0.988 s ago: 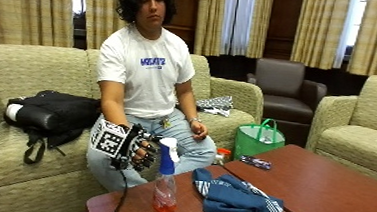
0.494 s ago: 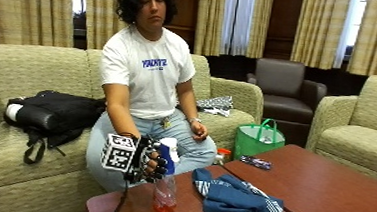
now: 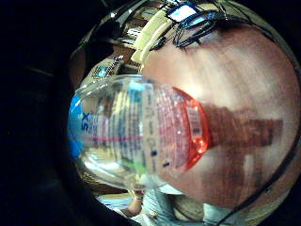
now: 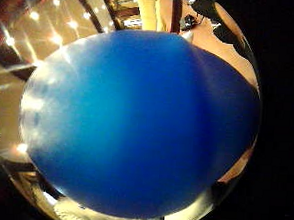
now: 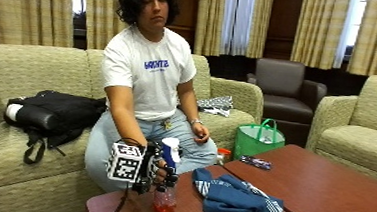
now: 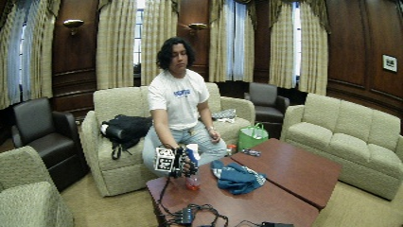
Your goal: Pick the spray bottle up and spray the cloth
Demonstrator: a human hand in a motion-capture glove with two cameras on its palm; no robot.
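Hand (image 5: 159, 170) now around spray bottle (image 5: 165, 200).

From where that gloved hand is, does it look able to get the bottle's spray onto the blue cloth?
Probably yes. The gloved right hand already grips the spray bottle, and the blue cloth lies beside it on the table with nothing between them.

Your gloved right hand (image 5: 156, 168) is out ahead of your knee, arm reaching down and forward — fingers curled closed. Your bare left hand (image 5: 200, 132) rests on your thigh — relaxed.
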